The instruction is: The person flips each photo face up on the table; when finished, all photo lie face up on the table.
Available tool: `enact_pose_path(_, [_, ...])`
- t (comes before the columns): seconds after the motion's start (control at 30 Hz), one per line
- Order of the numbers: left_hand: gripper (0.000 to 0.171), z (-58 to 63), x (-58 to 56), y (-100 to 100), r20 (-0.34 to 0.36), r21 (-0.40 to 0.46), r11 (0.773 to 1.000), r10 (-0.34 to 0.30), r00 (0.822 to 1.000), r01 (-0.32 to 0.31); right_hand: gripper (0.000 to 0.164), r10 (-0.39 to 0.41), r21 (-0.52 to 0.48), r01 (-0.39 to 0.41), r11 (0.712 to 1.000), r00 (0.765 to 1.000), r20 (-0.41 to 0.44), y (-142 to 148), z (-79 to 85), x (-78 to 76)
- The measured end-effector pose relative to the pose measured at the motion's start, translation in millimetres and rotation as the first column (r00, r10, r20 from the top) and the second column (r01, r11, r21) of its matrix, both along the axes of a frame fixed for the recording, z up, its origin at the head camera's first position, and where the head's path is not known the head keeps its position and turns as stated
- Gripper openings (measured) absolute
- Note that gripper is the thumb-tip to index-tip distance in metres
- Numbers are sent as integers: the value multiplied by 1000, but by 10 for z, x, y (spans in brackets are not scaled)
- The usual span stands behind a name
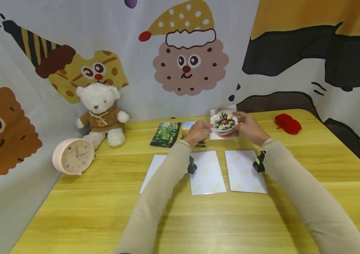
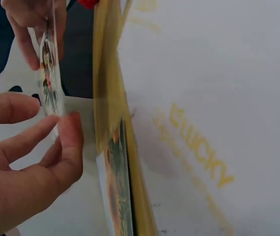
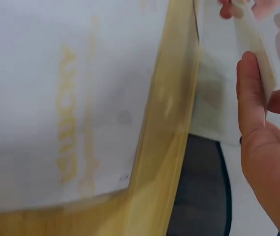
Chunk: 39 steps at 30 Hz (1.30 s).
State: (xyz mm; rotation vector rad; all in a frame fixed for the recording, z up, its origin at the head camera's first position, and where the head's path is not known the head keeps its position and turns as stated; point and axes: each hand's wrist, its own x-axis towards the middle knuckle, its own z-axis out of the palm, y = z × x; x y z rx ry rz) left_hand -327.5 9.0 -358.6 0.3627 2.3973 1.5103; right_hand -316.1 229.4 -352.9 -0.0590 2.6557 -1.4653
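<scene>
Pale sleeves reach from the foreground over a wood-grain surface toward two bare hands: the left hand and right hand, fingers bent, each pinch an opposite side edge of a photo print of potted succulents, held raised on edge near the surface's far side. The print looks light and thin, probably stiff enough to stay flat, with a face that may smudge or slip; its side edges seem the best hold. Nearer lie three white cards with faint yellow lettering; leftward, a leafy-plant print and a sunflower print. Farther out sit a pink alarm clock, a white teddy bear in a brown hoodie and, at right, a red object, hard to identify. The left sleeve covers part of the leftmost card, the left hand part of the sunflowers; whether the held print's lower edge touches down cannot be told.
</scene>
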Motion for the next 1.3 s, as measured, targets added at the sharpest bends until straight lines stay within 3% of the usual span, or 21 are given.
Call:
enact_pose_path(0.1, [44, -4, -10, 12, -3, -19, 1000, 4, 1000, -4, 70, -14, 55, 13, 998, 1000, 11, 25, -16, -20])
enact_pose_path(0.2, [46, -20, -15, 44, -27, -99, 995, 15, 1000, -18, 67, -22, 180, 24, 983, 1000, -12, 37, -47, -58])
enact_pose_path(0.37, [50, -55, -22, 115, -119, -297, 955, -23, 993, -13, 57, 16, 392, 11, 920, 998, -66, 21, -100, -99])
enact_pose_path(0.53, [53, -86, -58, 171, -127, -391, 920, -69, 990, 14, 51, 64, 522, -15, 853, 995, -74, -17, -111, -110])
enact_pose_path(0.7, [47, -101, -93, 223, -165, -479, 878, -85, 983, -4, 50, 77, 579, -47, 814, 997, -28, -50, -112, -144])
enact_pose_path(0.77, [29, -90, -93, 255, -190, -533, 846, -107, 976, -12, 50, 69, 591, -49, 805, 998, -12, -49, -124, -160])
enact_pose_path(0.93, [12, -66, -83, 307, -247, -620, 784, -150, 957, -37, 49, 61, 597, -48, 801, 998, -2, -59, -136, -170])
enact_pose_path(1.0, [13, -61, -86, 315, -262, -653, 756, -177, 949, -39, 49, 64, 595, -52, 802, 998, 1, -71, -135, -171])
enact_pose_path(1.13, [45, -43, -93, 344, -263, -703, 710, -216, 940, -34, 50, 76, 595, -61, 802, 997, 1, -88, -125, -163])
enact_pose_path(1.3, [47, -22, -85, 362, -259, -713, 700, -216, 941, -36, 49, 80, 607, -71, 792, 997, 12, -97, -126, -153])
